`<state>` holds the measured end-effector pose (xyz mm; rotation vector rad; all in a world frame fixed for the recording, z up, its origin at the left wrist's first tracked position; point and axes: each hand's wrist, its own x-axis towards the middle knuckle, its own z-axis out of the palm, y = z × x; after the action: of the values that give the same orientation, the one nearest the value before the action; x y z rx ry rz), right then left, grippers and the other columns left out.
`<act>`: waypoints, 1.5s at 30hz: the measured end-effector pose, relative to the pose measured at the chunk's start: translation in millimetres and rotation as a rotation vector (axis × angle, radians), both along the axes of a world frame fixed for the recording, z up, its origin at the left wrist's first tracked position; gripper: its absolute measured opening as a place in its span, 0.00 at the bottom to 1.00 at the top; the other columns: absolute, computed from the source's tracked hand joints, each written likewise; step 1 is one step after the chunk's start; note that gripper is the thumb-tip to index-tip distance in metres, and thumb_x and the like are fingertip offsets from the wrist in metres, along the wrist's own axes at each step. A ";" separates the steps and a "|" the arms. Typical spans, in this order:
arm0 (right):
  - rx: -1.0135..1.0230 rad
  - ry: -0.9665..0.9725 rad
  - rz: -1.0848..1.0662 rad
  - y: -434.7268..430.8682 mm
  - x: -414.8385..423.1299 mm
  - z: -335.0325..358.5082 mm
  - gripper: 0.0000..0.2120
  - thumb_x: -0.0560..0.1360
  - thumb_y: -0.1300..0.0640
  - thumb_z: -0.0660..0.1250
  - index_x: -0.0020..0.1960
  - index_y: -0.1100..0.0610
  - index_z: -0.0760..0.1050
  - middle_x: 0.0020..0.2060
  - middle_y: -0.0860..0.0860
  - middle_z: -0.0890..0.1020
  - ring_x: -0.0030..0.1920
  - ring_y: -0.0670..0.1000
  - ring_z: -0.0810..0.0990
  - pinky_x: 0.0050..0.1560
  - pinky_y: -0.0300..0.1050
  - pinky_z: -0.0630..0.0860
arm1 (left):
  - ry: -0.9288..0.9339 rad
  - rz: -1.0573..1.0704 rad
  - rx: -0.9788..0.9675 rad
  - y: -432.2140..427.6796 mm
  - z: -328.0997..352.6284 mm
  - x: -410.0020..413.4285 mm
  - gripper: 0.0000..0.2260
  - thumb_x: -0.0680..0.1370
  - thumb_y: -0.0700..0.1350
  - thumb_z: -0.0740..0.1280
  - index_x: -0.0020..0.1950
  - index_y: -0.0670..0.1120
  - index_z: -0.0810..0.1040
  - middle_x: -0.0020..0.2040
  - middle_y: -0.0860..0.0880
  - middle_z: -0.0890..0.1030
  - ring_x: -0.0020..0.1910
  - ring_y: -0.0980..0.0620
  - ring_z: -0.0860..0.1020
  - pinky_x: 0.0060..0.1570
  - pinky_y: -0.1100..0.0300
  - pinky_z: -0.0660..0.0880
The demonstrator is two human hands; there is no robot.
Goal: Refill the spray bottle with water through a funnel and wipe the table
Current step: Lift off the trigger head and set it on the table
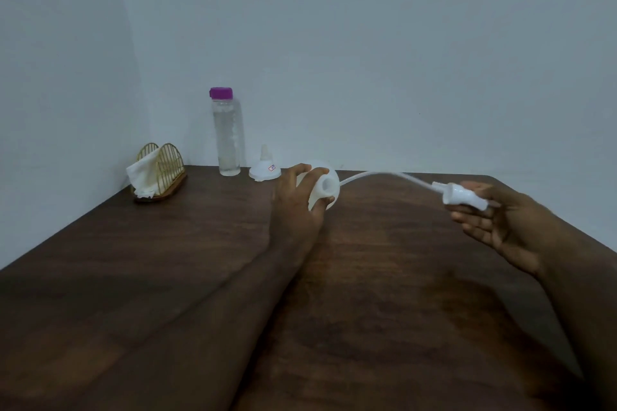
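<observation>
The left hand (302,200) wraps the bottle (323,187), tipped so its open neck faces the camera. The right hand (497,220) pinches the sprayer (462,197) at 3 o'clock, its tube (384,175) drawn clear, probably to free the neck for filling. The funnel (263,168) and water bottle (228,133) wait at 11 o'clock on the counter (200,260), the cloth (143,173) at 10.

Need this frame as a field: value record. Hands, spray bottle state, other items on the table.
left hand: grips spray bottle, tilted, open neck toward camera
right hand: holds spray head, removed, dip tube out of bottle
water bottle: upright by wall, purple cap on
funnel: inverted on table, right of water bottle, untouched
cloth: in gold wire holder, back-left corner
table: dark wood
</observation>
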<state>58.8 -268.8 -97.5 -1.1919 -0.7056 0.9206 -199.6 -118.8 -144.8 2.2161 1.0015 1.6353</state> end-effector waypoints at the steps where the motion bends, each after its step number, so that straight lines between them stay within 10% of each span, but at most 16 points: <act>1: 0.024 0.029 -0.011 -3.3 2.2 1.7 0.12 0.79 0.57 0.58 0.54 0.55 0.80 0.39 0.55 0.87 0.35 0.48 0.86 0.33 0.37 0.81 | 0.004 -0.005 0.005 -0.9 -0.1 -0.7 0.19 0.71 0.42 0.74 0.61 0.48 0.79 0.61 0.46 0.74 0.61 0.45 0.72 0.61 0.46 0.71; 14: 0.177 0.207 -0.146 -28.1 5.8 22.3 0.12 0.78 0.57 0.62 0.58 0.56 0.79 0.41 0.57 0.87 0.34 0.49 0.86 0.32 0.37 0.80 | -0.044 0.029 0.020 -3.6 1.7 -6.6 0.20 0.74 0.48 0.73 0.64 0.47 0.75 0.59 0.48 0.77 0.59 0.48 0.74 0.60 0.49 0.72; 20: 0.286 0.098 -0.257 -31.2 6.0 24.3 0.19 0.82 0.62 0.62 0.71 0.59 0.62 0.54 0.67 0.80 0.40 0.55 0.87 0.35 0.44 0.82 | -0.090 -0.047 -0.004 -20.4 3.9 3.2 0.21 0.75 0.56 0.69 0.62 0.44 0.75 0.56 0.48 0.80 0.53 0.50 0.77 0.54 0.53 0.75; 25: 0.248 -0.341 -0.405 -25.9 2.4 15.0 0.11 0.77 0.58 0.67 0.59 0.54 0.78 0.53 0.57 0.84 0.45 0.52 0.87 0.49 0.51 0.83 | -0.041 -0.126 0.060 -37.1 2.8 9.6 0.19 0.76 0.59 0.66 0.59 0.47 0.75 0.49 0.52 0.80 0.45 0.54 0.77 0.45 0.57 0.75; 29: 0.194 -1.200 -0.493 -20.2 -8.3 -2.9 0.09 0.74 0.55 0.71 0.51 0.42 0.81 0.42 0.40 0.84 0.41 0.43 0.79 0.40 0.28 0.72 | -0.013 -0.125 0.051 -38.0 4.4 12.0 0.20 0.75 0.60 0.65 0.57 0.46 0.76 0.48 0.50 0.81 0.44 0.52 0.78 0.43 0.55 0.76; 33: -0.047 -1.773 -0.192 -12.8 1.6 -27.2 0.14 0.75 0.61 0.68 0.60 0.52 0.79 0.60 0.51 0.80 0.55 0.54 0.81 0.50 0.46 0.77 | -0.044 -0.133 -0.020 -32.4 3.4 12.5 0.19 0.76 0.59 0.64 0.55 0.45 0.75 0.46 0.50 0.80 0.44 0.51 0.78 0.45 0.50 0.76; 38: -0.363 -1.900 -0.041 -12.5 21.3 -44.9 0.15 0.76 0.48 0.68 0.62 0.48 0.75 0.61 0.46 0.75 0.59 0.50 0.76 0.52 0.43 0.70 | -0.015 -0.139 -0.069 -25.3 -0.3 14.7 0.20 0.75 0.57 0.68 0.60 0.46 0.74 0.52 0.52 0.79 0.47 0.53 0.77 0.46 0.57 0.74; 45: -0.544 -1.786 -0.005 -6.8 48.2 -47.0 0.22 0.73 0.61 0.68 0.67 0.56 0.74 0.67 0.53 0.73 0.63 0.56 0.76 0.60 0.51 0.73 | 0.006 -0.133 -0.094 -18.9 -5.4 17.9 0.19 0.76 0.57 0.69 0.61 0.47 0.73 0.51 0.54 0.77 0.46 0.55 0.75 0.45 0.61 0.71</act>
<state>107.0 -275.7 -144.5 -2.4194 -1.8656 -0.2809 -181.8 -137.8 -150.3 2.1770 0.8922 1.4953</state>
